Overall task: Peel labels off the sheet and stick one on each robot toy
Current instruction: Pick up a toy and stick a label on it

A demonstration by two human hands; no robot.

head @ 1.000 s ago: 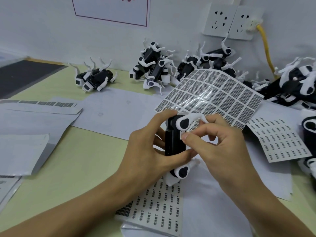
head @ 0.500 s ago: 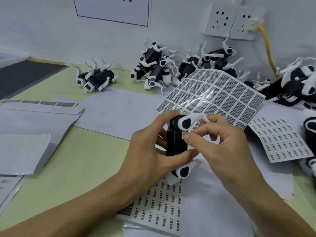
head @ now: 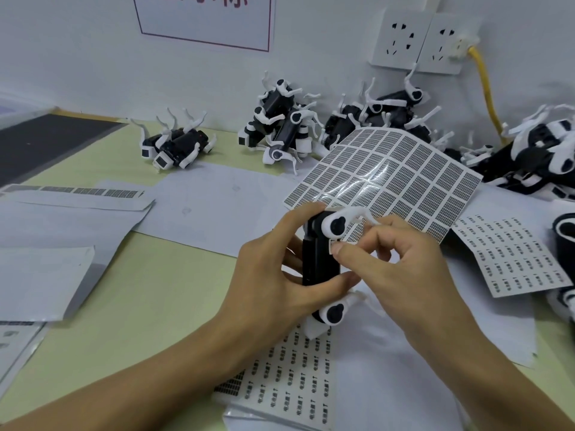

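Two bare hands meet over a yellow-green table, working on one black-and-white robot toy. Left hand grips the toy upright, fingers curled round its black body, thumb along the lower front. Right hand pinches a small white label between thumb and forefinger, holding it against the toy's upper right edge. Just behind the hands, a curled label sheet with a dense grid of dark labels arches off the table. Flatter sheets of printed labels lie under the wrists and to the right. More toys sit near the wall: a pair at left, a pile in the middle, another pile further right, and more at the right edge. White backing papers cover the left side. Wall sockets and a yellow cable are above.
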